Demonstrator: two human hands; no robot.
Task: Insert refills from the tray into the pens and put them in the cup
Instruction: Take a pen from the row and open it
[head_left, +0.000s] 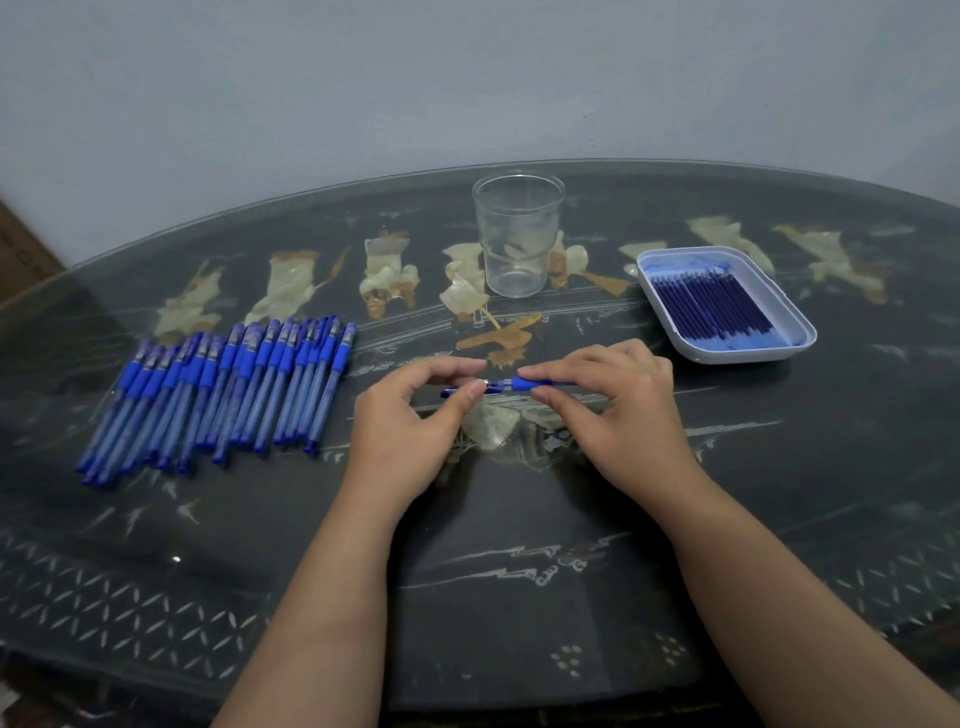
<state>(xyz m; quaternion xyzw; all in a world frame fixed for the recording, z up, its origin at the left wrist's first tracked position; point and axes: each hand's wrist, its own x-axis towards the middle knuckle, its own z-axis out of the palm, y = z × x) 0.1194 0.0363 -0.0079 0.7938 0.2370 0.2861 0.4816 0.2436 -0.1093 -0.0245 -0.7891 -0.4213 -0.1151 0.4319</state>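
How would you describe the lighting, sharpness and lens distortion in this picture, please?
Head view: dim, bluish, even light with soft shadows. Head view: the wide lens bows the far edge of the table into an arc. Head view: the pile of pens looks slightly smeared, the cup, tray and held pen crisper; one small glare dot at lower left.

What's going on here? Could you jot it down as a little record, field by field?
left hand: pinches one end of the held pen
right hand: pinches its blue grip
cup: clear, upright, no pens inside
tray: white, right of the cup, holding refills
pen pile: lying on the table, left of the hands
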